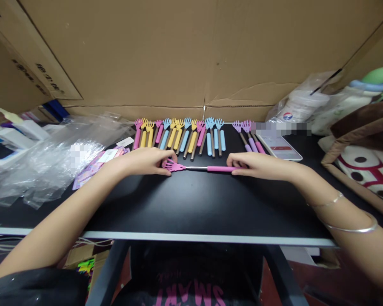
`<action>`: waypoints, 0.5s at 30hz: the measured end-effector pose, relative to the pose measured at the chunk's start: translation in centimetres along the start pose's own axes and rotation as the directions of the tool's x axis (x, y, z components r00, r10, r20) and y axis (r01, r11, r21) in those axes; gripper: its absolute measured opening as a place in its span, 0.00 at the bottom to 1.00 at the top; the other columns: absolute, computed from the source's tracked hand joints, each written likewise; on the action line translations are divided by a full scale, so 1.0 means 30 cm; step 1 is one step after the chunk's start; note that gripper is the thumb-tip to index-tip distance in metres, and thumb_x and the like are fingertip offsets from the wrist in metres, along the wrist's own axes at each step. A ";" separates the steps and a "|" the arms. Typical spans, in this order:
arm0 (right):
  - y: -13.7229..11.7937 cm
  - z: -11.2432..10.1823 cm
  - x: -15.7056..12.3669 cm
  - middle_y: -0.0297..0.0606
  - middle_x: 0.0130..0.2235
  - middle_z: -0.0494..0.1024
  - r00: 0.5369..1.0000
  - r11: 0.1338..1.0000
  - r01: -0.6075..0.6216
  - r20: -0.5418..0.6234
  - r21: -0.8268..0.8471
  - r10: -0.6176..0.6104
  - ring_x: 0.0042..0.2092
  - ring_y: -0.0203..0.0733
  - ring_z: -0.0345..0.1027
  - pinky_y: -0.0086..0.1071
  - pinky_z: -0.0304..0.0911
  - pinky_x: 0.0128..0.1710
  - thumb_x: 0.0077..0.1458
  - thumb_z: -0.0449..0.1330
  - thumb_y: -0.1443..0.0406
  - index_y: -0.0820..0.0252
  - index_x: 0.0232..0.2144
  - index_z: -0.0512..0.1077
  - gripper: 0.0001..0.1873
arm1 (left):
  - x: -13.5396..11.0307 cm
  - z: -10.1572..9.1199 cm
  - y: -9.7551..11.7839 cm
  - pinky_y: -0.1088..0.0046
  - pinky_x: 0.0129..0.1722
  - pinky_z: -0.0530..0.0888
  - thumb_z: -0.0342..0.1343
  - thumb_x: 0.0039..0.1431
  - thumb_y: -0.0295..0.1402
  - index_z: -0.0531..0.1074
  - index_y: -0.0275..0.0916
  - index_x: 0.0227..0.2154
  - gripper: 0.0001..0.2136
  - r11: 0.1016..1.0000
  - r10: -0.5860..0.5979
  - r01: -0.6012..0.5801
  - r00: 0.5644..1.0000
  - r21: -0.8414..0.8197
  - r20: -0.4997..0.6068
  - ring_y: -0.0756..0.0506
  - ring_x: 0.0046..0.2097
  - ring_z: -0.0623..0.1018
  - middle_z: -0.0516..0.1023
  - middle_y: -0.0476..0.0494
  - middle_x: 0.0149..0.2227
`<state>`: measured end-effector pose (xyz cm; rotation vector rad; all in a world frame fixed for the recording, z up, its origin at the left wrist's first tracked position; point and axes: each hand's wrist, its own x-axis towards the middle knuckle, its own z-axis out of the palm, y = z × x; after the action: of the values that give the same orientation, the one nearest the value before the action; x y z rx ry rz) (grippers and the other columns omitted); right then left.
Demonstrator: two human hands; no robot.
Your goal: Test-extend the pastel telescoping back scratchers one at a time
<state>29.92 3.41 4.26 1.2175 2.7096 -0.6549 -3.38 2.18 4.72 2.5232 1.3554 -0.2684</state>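
A pink back scratcher (198,168) with a hand-shaped head and a thin metal rod lies stretched sideways over the black table (191,204). My left hand (147,161) pinches its claw head at the left end. My right hand (255,165) grips its pink handle at the right end. Just behind the hands, a row of several pink, yellow and blue back scratchers (178,135) lies side by side. A smaller group of purple and pink scratchers (249,136) lies apart to the right.
Crumpled clear plastic bags (51,157) and pink cards (95,166) lie at the left. A phone (279,146) rests right of the scratchers. Cardboard boxes (191,55) wall the back. Bagged goods and a plush item (364,144) crowd the right edge.
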 end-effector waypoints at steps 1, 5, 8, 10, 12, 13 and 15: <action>-0.001 0.000 0.000 0.35 0.31 0.65 1.000 1.000 0.000 -0.001 0.000 0.000 0.30 0.36 0.56 0.29 0.51 0.29 0.59 0.51 0.51 0.57 0.36 0.65 0.16 | 0.000 0.000 0.000 0.74 0.33 0.62 0.52 0.60 0.45 0.66 0.44 0.49 0.17 1.000 -0.002 0.002 1.000 -0.001 0.001 0.45 0.35 0.73 0.75 0.46 0.35; -0.006 0.000 -0.001 0.34 0.30 0.65 1.000 1.000 0.000 0.001 0.002 0.000 0.30 0.36 0.55 0.29 0.50 0.29 0.59 0.50 0.52 0.58 0.36 0.65 0.16 | -0.001 0.004 -0.004 0.74 0.33 0.62 0.52 0.61 0.45 0.66 0.44 0.50 0.18 1.000 -0.001 0.001 1.000 0.003 -0.005 0.45 0.35 0.74 0.75 0.46 0.36; -0.006 0.001 -0.001 0.35 0.30 0.65 1.000 1.000 0.004 -0.002 0.008 -0.004 0.30 0.36 0.56 0.29 0.50 0.29 0.60 0.50 0.52 0.57 0.36 0.64 0.15 | -0.002 0.003 -0.004 0.74 0.33 0.63 0.52 0.61 0.45 0.66 0.44 0.50 0.18 1.000 -0.001 0.001 1.000 0.009 -0.004 0.45 0.35 0.74 0.75 0.46 0.35; -0.004 0.002 -0.001 0.35 0.31 0.65 1.000 1.000 0.004 0.001 0.010 -0.004 0.30 0.36 0.56 0.29 0.50 0.30 0.60 0.50 0.52 0.57 0.36 0.64 0.15 | -0.002 0.002 -0.003 0.74 0.32 0.63 0.52 0.61 0.46 0.66 0.44 0.50 0.18 1.000 0.000 0.000 1.000 0.010 -0.002 0.45 0.35 0.74 0.75 0.46 0.36; 0.000 0.004 0.000 0.35 0.31 0.65 1.000 1.000 0.005 0.000 0.008 -0.005 0.30 0.37 0.56 0.30 0.50 0.30 0.59 0.50 0.53 0.57 0.36 0.64 0.14 | -0.002 0.001 -0.002 0.74 0.32 0.62 0.52 0.61 0.45 0.66 0.44 0.50 0.18 1.000 0.003 -0.003 1.000 0.011 -0.003 0.45 0.35 0.74 0.75 0.46 0.36; 0.001 0.004 0.000 0.35 0.31 0.65 1.000 1.000 0.006 -0.001 0.006 -0.006 0.31 0.37 0.56 0.30 0.50 0.30 0.59 0.50 0.53 0.57 0.36 0.64 0.14 | -0.002 0.001 -0.002 0.74 0.32 0.62 0.52 0.61 0.45 0.66 0.44 0.50 0.18 1.000 0.004 -0.004 1.000 0.011 -0.005 0.45 0.35 0.74 0.75 0.46 0.36; 0.004 0.005 0.001 0.35 0.31 0.65 1.000 1.000 0.004 0.000 0.002 -0.004 0.30 0.37 0.56 0.30 0.50 0.30 0.59 0.50 0.53 0.57 0.36 0.64 0.14 | -0.002 0.002 -0.003 0.74 0.32 0.62 0.52 0.61 0.45 0.66 0.44 0.50 0.17 1.000 0.004 -0.004 1.000 0.011 -0.008 0.45 0.35 0.74 0.75 0.46 0.35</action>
<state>29.97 3.43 4.07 1.2130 2.7121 -0.6588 -3.49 2.15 4.66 2.5381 1.3554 -0.2653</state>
